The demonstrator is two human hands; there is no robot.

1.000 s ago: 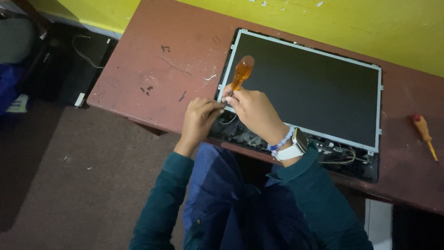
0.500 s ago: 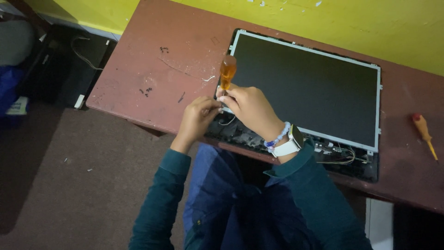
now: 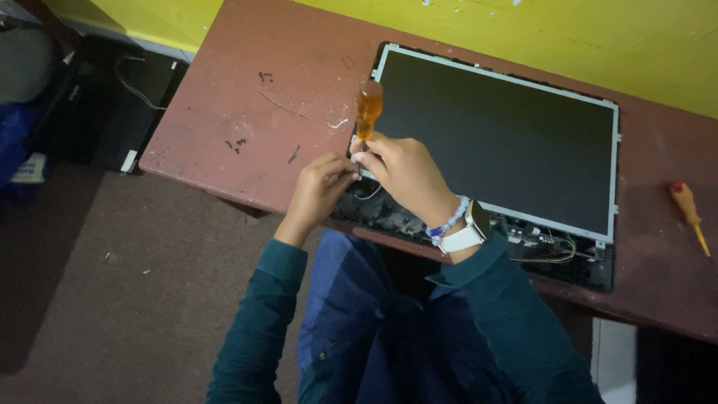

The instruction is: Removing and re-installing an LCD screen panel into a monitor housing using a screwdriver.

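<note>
My left hand (image 3: 320, 182) pinches closed at the panel's (image 3: 501, 142) near left corner, at the table's (image 3: 247, 112) front edge; what it grips, I cannot tell. My right hand (image 3: 400, 170) is closed around an orange screwdriver (image 3: 368, 111), upright there. A second screwdriver (image 3: 688, 213) lies near the right edge.

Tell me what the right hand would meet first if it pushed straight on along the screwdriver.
Likely the display panel's lower-left corner: the right hand points the orange screwdriver down there, though depth is unclear.
</note>
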